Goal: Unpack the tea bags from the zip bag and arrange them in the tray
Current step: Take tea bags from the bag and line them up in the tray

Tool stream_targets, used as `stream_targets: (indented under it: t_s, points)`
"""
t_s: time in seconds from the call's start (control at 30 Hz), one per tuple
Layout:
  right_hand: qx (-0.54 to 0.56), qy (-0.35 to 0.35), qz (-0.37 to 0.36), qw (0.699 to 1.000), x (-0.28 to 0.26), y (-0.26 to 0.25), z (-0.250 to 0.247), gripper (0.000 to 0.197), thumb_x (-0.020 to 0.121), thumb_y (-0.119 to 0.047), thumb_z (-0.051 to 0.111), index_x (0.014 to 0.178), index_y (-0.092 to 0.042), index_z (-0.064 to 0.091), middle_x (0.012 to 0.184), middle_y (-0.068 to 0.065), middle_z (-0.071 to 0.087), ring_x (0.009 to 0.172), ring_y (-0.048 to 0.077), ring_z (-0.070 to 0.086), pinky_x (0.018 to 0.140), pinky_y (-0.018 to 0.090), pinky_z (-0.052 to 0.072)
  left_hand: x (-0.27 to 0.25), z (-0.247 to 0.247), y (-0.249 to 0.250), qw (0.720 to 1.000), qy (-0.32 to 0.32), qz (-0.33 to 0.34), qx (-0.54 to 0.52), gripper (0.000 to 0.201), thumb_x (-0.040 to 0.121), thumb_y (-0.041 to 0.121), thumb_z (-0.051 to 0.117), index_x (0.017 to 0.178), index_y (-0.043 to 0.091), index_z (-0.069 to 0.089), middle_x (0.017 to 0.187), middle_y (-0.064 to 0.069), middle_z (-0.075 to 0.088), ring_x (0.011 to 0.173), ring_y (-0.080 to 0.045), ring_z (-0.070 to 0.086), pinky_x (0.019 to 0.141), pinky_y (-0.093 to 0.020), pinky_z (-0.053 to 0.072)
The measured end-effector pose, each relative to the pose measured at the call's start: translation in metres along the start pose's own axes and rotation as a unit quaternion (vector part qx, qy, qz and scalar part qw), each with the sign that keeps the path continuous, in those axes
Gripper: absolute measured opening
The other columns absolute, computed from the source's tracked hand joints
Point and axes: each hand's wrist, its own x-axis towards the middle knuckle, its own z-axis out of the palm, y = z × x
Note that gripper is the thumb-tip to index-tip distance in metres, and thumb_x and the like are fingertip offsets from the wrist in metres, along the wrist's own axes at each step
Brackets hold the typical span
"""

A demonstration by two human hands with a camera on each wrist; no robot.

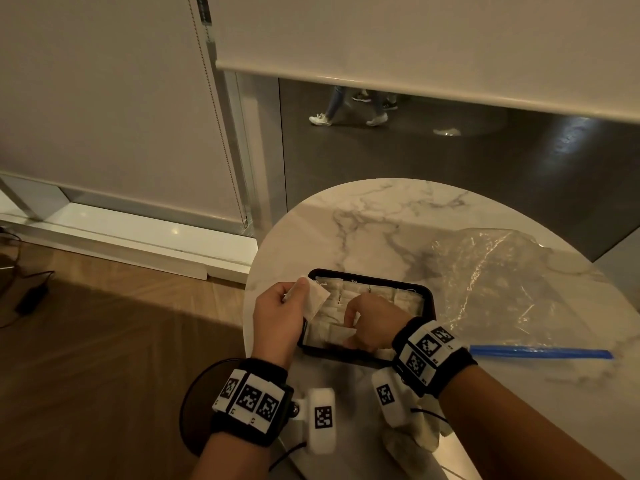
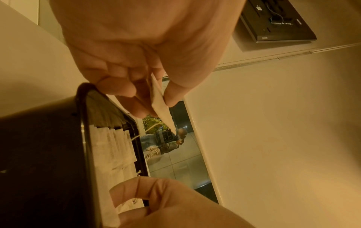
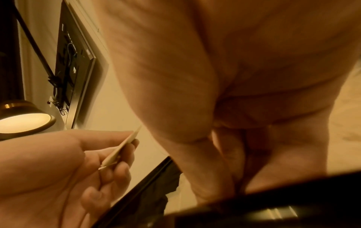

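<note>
left hand: grip pinches a tea bag, edge-on, over black tray left rim | right hand: nearer the gap, fingers curled, apparently pinching a laid tea bag | zip bag: right, on surface

on the round white marble desk, the left hand pinches a pale paper tea bag over the black rectangular tray; the right hand reaches into the tray. a crumpled clear zip bag lies just beside it.
</note>
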Motion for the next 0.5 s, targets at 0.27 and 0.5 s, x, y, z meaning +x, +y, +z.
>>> stream_targets:
  t_s: [0.27,0.5]
  points:
    - [-0.003,-0.005,-0.017,1.000,0.004,-0.012,0.003,0.022,0.081,-0.014,0.079,0.092,-0.020,0.061,0.064,-0.004,0.065,0.055,0.009,0.061,0.050,0.020,0.048,0.002,0.002,-0.005,1.000,0.007,0.011,-0.003,0.026,0.094,0.039,0.065,0.079,0.019,0.073,0.073,0.005,0.067,0.075,-0.016,0.059,0.069,-0.037,0.050]
    - [-0.023,0.002,-0.027,0.999,0.009,-0.024,0.010,0.013,0.081,-0.014,0.076,0.093,-0.015,0.070,0.060,-0.005,0.059,0.054,0.011,0.059,0.051,0.022,0.049,0.002,0.001,-0.006,1.000,0.011,0.005,-0.006,0.026,0.094,0.038,0.065,0.079,0.018,0.072,0.076,0.003,0.068,0.075,-0.016,0.059,0.069,-0.036,0.052]
